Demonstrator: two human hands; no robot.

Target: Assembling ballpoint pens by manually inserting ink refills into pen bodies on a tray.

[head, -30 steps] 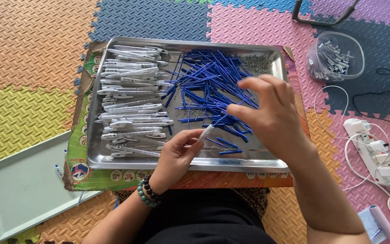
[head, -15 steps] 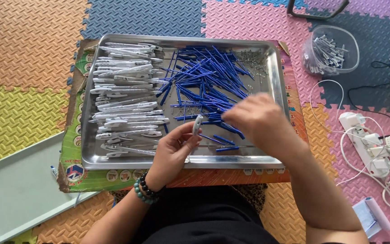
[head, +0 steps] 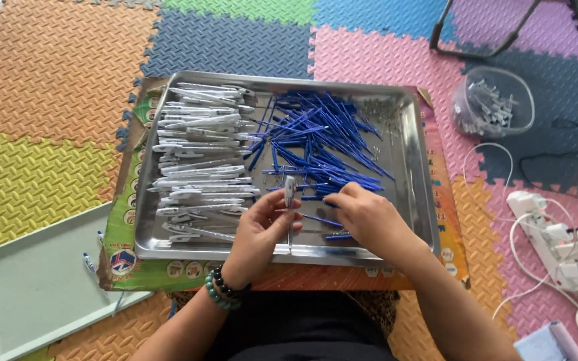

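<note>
Shiny silver metal tray (head: 409, 200); white pen barrels (head: 199, 154) heaped left, deep blue refills (head: 316, 144) piled centre. Printed cardboard (head: 118, 234) beneath, green with red and white marks. Interlocking foam mat (head: 48, 73) in orange, yellow, navy, pink, purple, green. Pale mint tray (head: 28, 294) near left. Clear tub (head: 493, 103) far right; white power strip (head: 546, 234) right. Green and black bead bracelets (head: 225, 289)

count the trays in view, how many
2. The metal tray sits in the middle on cardboard, holding white pen barrels and blue refills. The pale green tray lies on the floor mats at lower left, partly cut off by the frame edge.
</note>
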